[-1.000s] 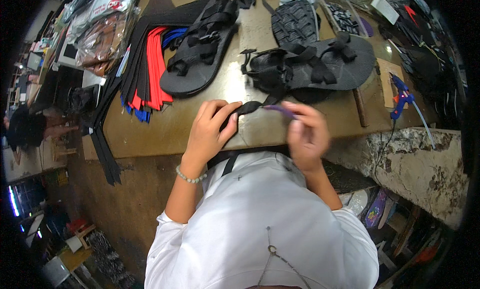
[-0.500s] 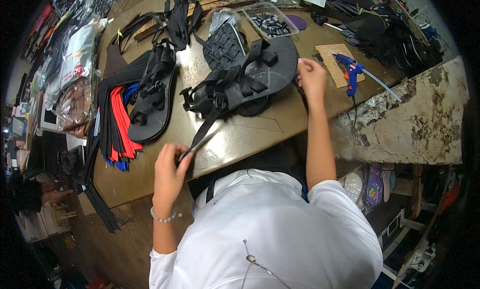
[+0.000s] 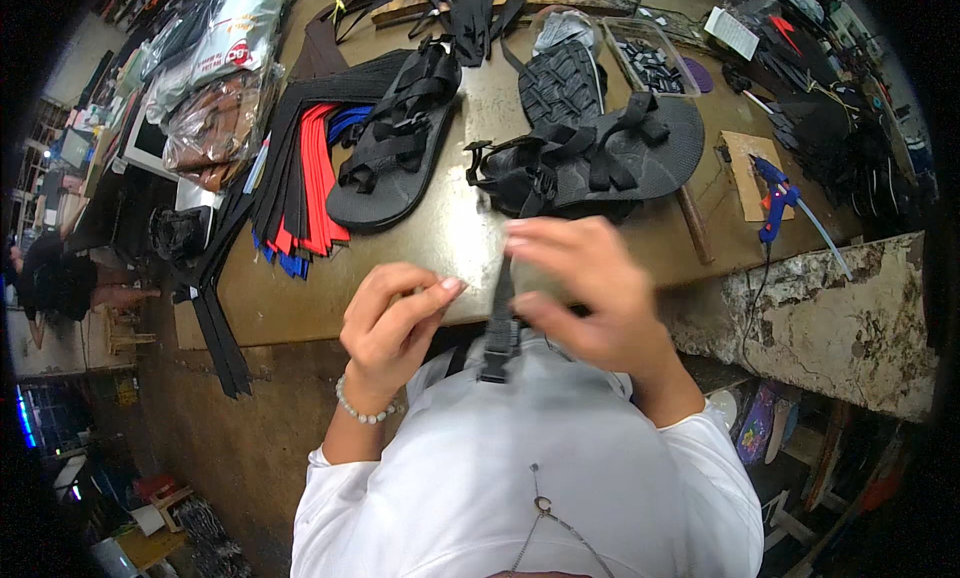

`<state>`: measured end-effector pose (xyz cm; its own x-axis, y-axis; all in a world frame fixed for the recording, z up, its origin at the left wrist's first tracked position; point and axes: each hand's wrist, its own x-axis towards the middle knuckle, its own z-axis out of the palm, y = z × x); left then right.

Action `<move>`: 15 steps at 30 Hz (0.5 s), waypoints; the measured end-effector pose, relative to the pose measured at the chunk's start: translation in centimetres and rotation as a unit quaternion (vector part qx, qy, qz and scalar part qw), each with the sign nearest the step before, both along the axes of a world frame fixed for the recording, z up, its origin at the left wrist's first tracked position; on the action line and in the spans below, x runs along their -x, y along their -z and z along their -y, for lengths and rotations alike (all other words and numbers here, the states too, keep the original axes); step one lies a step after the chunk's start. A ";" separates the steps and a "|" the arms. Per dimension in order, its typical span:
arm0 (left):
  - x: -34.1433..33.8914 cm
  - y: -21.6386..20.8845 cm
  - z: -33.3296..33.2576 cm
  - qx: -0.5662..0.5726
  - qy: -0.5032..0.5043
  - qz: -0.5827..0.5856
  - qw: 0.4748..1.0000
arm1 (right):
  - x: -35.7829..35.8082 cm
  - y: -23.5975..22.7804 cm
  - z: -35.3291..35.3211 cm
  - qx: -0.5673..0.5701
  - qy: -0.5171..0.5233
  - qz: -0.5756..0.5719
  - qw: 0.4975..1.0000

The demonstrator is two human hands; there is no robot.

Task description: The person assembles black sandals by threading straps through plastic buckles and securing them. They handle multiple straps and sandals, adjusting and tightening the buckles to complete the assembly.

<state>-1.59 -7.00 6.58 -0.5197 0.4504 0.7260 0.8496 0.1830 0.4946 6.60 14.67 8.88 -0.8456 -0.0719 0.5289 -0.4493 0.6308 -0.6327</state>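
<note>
A black webbing-strap sandal (image 3: 598,163) lies on the tabletop, footbed up, rounded toe pointing right, heel end left. Its dark footbed is textured, crossed by flat black bands. From the heel end, 1 loose black webbing strap (image 3: 503,290) runs nearly straight down past the table's edge — 1 black buckle (image 3: 497,350), slightly blurred, sits near its lower end.

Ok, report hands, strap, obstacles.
Right hand blurred, open, at black strap. Left hand beside it, apart. Buckle at strap's end. Glue gun off right, clear.
</note>
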 end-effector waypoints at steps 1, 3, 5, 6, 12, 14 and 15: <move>0.1 0.2 -0.2 0.005 -0.002 0.033 0.999 | 0.6 0.4 1.1 -0.010 -0.040 0.042 0.998; 0.0 0.8 0.1 -0.015 -0.055 0.149 0.987 | 1.4 1.2 1.3 -0.018 -0.036 0.031 0.999; -0.2 1.8 0.7 -0.010 -0.115 0.284 0.952 | 1.1 2.0 -0.4 0.033 0.085 -0.011 0.996; -0.5 2.3 1.3 0.003 -0.144 0.357 0.923 | 0.3 2.4 -1.1 0.108 0.144 0.119 0.976; -2.8 5.0 1.0 0.114 -0.096 0.348 0.926 | -2.5 6.2 -1.8 0.121 0.094 0.368 0.917; -3.5 5.2 0.0 0.134 -0.025 0.364 0.921 | -1.8 7.2 -0.1 0.129 0.081 0.351 0.924; -3.8 5.1 -0.4 0.159 -0.016 0.344 0.925 | -1.2 7.4 0.5 0.116 0.062 0.340 0.931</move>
<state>2.23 -6.58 1.48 -0.8268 0.5600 0.0529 0.3458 0.4319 0.8330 7.81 14.14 1.45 -0.9848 0.0979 -0.1432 0.1725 0.4617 -0.8701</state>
